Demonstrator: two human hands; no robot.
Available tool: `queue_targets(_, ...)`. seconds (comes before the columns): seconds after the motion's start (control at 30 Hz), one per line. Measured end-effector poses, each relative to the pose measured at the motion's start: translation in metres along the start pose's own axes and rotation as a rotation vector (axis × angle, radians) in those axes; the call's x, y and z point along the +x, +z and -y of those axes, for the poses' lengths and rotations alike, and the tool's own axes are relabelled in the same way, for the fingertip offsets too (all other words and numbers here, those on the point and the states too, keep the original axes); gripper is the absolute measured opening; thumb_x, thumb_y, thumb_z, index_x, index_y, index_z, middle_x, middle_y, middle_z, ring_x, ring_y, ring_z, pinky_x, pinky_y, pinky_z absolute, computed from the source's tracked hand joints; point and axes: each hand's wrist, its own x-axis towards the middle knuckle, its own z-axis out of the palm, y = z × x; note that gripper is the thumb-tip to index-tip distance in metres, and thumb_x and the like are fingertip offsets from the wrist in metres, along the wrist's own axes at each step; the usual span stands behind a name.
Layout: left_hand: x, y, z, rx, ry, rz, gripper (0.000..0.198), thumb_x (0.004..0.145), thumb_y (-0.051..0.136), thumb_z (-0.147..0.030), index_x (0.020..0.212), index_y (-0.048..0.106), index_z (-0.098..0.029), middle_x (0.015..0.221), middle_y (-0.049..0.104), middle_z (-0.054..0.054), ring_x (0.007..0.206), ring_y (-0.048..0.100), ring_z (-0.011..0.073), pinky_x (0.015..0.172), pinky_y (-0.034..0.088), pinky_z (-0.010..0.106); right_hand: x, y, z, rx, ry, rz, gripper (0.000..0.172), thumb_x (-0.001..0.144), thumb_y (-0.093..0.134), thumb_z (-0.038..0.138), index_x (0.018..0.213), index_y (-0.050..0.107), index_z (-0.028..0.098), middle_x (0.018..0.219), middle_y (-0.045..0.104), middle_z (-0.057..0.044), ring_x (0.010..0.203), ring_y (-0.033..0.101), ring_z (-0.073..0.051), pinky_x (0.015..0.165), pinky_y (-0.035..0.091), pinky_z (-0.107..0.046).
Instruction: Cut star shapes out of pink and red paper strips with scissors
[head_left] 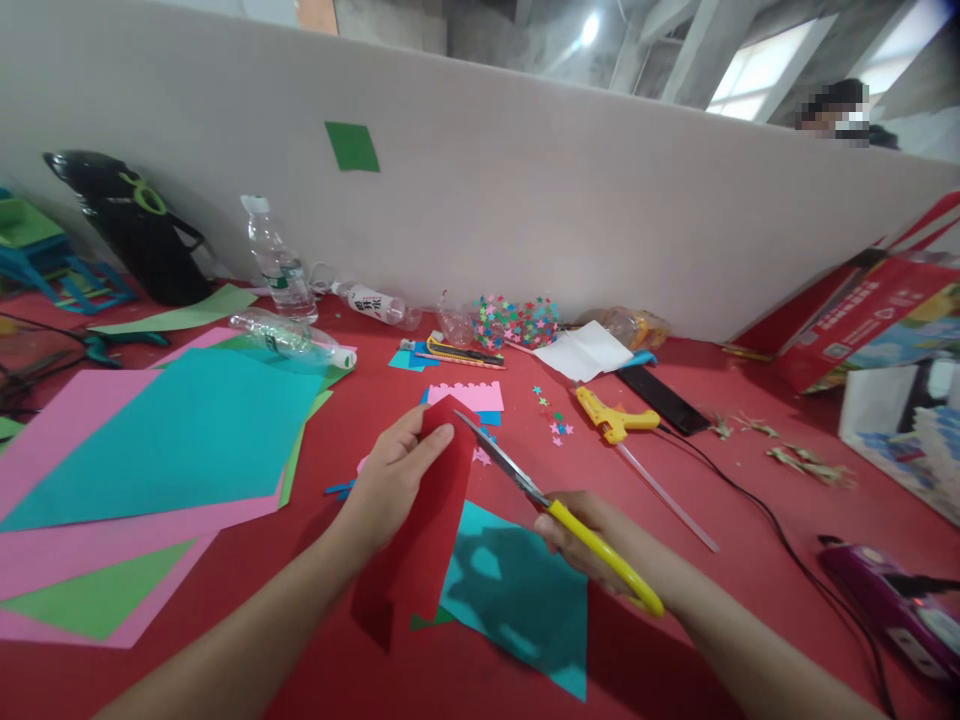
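My left hand [390, 470] pinches a red sheet of paper [431, 530] near its top, thumb lying on the face of the sheet. In my right hand [581, 530] is a pair of scissors [592, 545] with yellow handles. The blade tips meet the top right edge of the red paper, just beside my left thumb. Below the scissors a teal sheet [517, 600] lies on the table. Behind the red paper are a pink strip [465, 397] with a scalloped edge and some small pink star cutouts, partly hidden.
A yellow glue gun [615, 415] with a clear stick lies right of centre, beside a black phone [664, 398]. Coloured sheets [187, 430] are stacked at left. Plastic bottles [281, 270], a star-covered bottle [517, 320] and a black flask [135, 230] line the white partition. A purple power strip [892, 600] lies right.
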Motion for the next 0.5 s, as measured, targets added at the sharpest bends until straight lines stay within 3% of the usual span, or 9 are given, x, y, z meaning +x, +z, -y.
queue_targets(0.13, -0.0001, 0.0012, 0.0017, -0.037, -0.012, -0.028, 0.017, 0.078, 0.067, -0.036, 0.086, 0.065, -0.021, 0.060, 0.062, -0.005, 0.050, 0.054, 0.0115, 0.048, 0.041, 0.020, -0.0005, 0.0020, 0.0001, -0.003, 0.012, -0.020, 0.048, 0.081, 0.053, 0.064, 0.065, 0.042, 0.021, 0.046, 0.031, 0.009, 0.037, 0.027, -0.005, 0.036, 0.019, -0.019)
queue_targets(0.27, 0.0009, 0.0008, 0.0051, -0.138, -0.050, -0.038, 0.014, 0.076, 0.069, -0.034, 0.083, 0.066, -0.021, 0.064, 0.067, -0.004, 0.054, 0.059, 0.0126, 0.053, 0.045, 0.022, -0.0013, 0.0017, -0.0036, 0.012, 0.120, 0.009, 0.042, 0.085, 0.052, 0.059, 0.073, 0.051, 0.018, 0.044, 0.036, 0.009, 0.032, 0.031, -0.005, 0.031, 0.023, -0.017)
queue_targets(0.5, 0.0012, 0.0014, 0.0074, -0.176, -0.044, 0.019, 0.012, 0.076, 0.070, -0.030, 0.074, 0.069, -0.019, 0.067, 0.069, -0.002, 0.062, 0.061, 0.0123, 0.060, 0.047, 0.022, -0.0024, -0.0005, -0.0056, 0.158, 0.015, 0.107, 0.058, 0.077, 0.046, 0.076, 0.072, 0.052, 0.018, 0.037, 0.036, 0.011, 0.027, 0.030, -0.004, 0.030, 0.029, -0.016)
